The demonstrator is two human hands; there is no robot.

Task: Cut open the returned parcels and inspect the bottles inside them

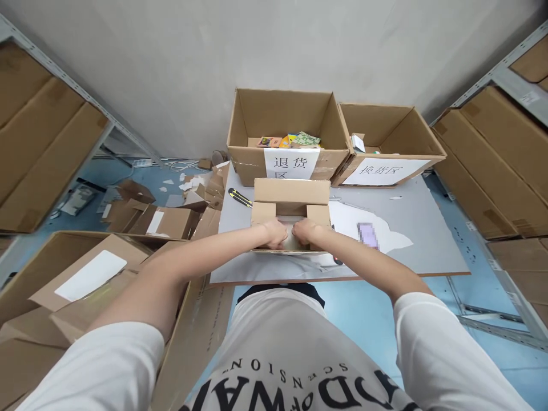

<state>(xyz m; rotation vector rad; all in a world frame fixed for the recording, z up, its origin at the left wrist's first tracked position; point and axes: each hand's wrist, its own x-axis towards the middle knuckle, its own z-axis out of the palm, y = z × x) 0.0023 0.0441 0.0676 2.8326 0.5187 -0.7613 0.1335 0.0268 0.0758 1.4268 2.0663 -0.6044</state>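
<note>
A small cardboard box (pixel 291 197) with its flaps open stands on the grey table (pixel 428 240) in front of me. My left hand (pixel 276 233) and my right hand (pixel 305 231) are side by side at the box's near edge, fingers curled down into the opening. What lies inside the box is hidden by the hands and flaps. I cannot tell whether either hand grips the near flap or something inside.
Two large open cartons stand at the table's back: one (pixel 286 134) holds colourful items, the other (pixel 387 142) is labelled too. A yellow box cutter (pixel 240 197) lies left of the small box, a phone (pixel 368 235) right. Cartons and scraps (pixel 141 214) crowd the floor at left; shelving flanks both sides.
</note>
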